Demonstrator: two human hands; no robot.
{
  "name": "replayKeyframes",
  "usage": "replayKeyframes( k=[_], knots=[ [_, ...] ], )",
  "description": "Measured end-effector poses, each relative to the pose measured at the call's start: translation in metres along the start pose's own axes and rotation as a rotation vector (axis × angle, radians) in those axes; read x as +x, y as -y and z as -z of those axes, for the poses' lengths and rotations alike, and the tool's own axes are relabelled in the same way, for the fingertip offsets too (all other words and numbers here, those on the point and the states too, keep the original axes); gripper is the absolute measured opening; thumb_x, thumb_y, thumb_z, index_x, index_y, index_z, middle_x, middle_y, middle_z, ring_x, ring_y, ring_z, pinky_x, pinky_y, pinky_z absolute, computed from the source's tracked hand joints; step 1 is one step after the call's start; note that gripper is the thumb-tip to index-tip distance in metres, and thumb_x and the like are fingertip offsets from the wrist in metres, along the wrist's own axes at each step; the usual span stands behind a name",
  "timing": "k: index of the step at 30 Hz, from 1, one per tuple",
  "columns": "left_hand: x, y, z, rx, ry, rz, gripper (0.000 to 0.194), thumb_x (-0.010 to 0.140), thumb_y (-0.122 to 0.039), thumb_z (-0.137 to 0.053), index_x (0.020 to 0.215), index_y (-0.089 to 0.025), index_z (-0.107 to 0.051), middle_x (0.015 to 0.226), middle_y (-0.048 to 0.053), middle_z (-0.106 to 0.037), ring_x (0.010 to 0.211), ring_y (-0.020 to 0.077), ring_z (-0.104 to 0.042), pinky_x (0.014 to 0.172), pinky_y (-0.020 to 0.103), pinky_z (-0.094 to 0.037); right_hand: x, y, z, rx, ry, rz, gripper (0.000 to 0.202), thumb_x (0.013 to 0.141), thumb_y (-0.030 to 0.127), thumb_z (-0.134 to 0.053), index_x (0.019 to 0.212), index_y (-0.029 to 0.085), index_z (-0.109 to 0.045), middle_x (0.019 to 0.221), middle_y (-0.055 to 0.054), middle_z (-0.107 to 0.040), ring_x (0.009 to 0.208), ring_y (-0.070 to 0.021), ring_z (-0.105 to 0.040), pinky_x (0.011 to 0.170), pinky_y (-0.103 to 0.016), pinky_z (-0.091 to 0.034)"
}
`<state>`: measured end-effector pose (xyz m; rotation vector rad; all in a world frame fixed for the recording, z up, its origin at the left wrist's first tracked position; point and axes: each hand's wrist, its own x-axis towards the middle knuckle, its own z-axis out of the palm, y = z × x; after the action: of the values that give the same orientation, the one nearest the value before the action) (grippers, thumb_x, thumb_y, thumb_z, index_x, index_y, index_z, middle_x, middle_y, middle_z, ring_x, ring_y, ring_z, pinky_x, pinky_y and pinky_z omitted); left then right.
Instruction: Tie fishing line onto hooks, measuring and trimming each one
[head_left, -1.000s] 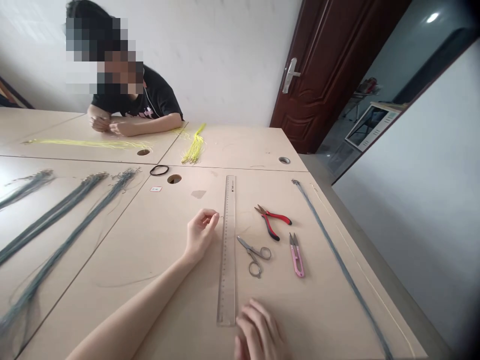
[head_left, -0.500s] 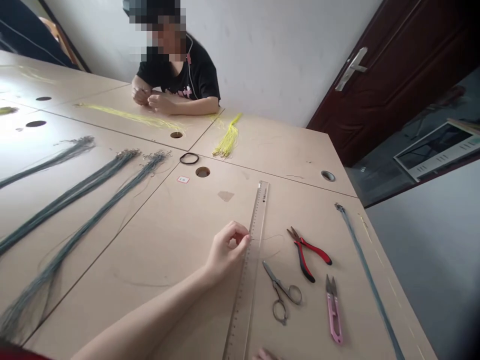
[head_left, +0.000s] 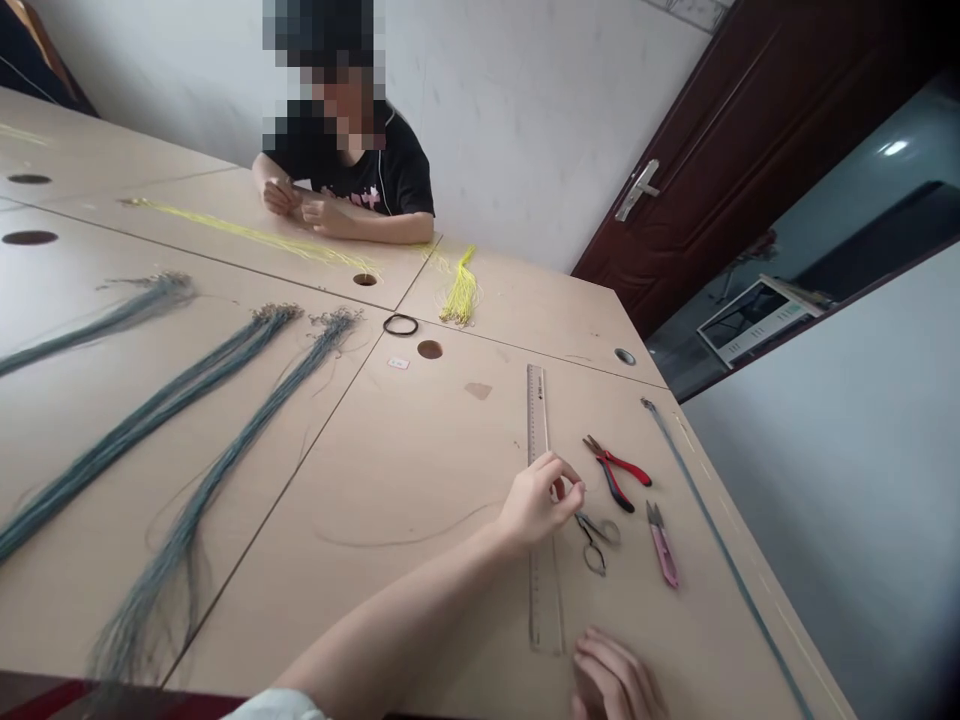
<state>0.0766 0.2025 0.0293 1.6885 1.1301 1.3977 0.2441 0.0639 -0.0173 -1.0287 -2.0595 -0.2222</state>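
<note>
My left hand (head_left: 544,500) is over the clear plastic ruler (head_left: 537,420), thumb and forefinger closed in a pinch. A thin dark cord (head_left: 405,543) curves across the table toward that wrist; its end at the fingertips is too fine to make out. Metal scissors (head_left: 595,556) lie just right of the left hand, their blades partly hidden by it. My right hand (head_left: 615,675) rests low on the table beside the ruler's near end. Its fingers are loosely bent and somewhat apart, with nothing visible in them.
Red-and-black pliers (head_left: 616,470) and pink thread snips (head_left: 662,548) lie to the right. A grey-blue cord bundle (head_left: 709,505) runs along the right edge. More cord bundles (head_left: 225,470) lie left. Yellow cords (head_left: 460,290) lie farther back, near a seated person (head_left: 352,190).
My left hand has moved right, across the ruler to the scissors. More of my right hand shows at the bottom. The ruler now stands straighter in view, and the camera has shifted.
</note>
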Motion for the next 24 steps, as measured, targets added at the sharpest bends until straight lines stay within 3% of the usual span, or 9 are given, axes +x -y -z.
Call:
replayKeyframes(
  k=[5, 8, 16, 24],
  knots=[
    [-0.001, 0.0, -0.003, 0.001, 0.083, 0.011, 0.019, 0.091, -0.031, -0.054, 0.087, -0.014, -0.061, 0.086, 0.003, -0.063, 0.07, 0.0118, -0.059, 0.067, 0.029, -0.052, 0.003, 0.001, 0.008, -0.032, 0.046, 0.003, 0.015, 0.087, 0.026, -0.055, 0.099, 0.021, -0.062, 0.089, -0.008, -0.067, 0.084, -0.0227, -0.066, 0.068, -0.037, -0.055],
    [0.0, 0.001, -0.001, 0.026, 0.072, 0.04, 0.018, 0.091, -0.03, -0.054, 0.092, -0.013, -0.061, 0.091, 0.004, -0.063, 0.074, 0.0132, -0.06, 0.07, 0.031, -0.053, 0.001, 0.006, 0.004, -0.042, 0.0, -0.04, 0.019, 0.093, 0.031, -0.052, 0.097, 0.015, -0.06, 0.093, -0.005, -0.062, 0.088, -0.0186, -0.062, 0.073, -0.035, -0.053],
    [0.003, 0.007, 0.004, 0.044, -0.006, 0.1, 0.02, 0.091, -0.031, -0.054, 0.094, -0.012, -0.061, 0.089, 0.004, -0.063, 0.074, 0.0138, -0.061, 0.068, 0.031, -0.053, 0.01, 0.014, 0.004, -0.009, -0.033, -0.052, 0.017, 0.094, 0.027, -0.05, 0.088, 0.014, -0.058, 0.089, -0.004, -0.061, 0.084, -0.0166, -0.06, 0.072, -0.033, -0.052],
    [0.009, 0.016, 0.003, 0.01, -0.086, 0.172, 0.021, 0.09, -0.031, -0.055, 0.09, -0.011, -0.061, 0.079, 0.001, -0.062, 0.065, 0.0116, -0.059, 0.06, 0.027, -0.052, 0.007, 0.011, 0.002, 0.068, -0.032, 0.006, 0.019, 0.081, 0.003, -0.044, 0.086, 0.014, -0.058, 0.081, -0.009, -0.061, 0.085, -0.0219, -0.061, 0.073, -0.036, -0.052]
  ],
)
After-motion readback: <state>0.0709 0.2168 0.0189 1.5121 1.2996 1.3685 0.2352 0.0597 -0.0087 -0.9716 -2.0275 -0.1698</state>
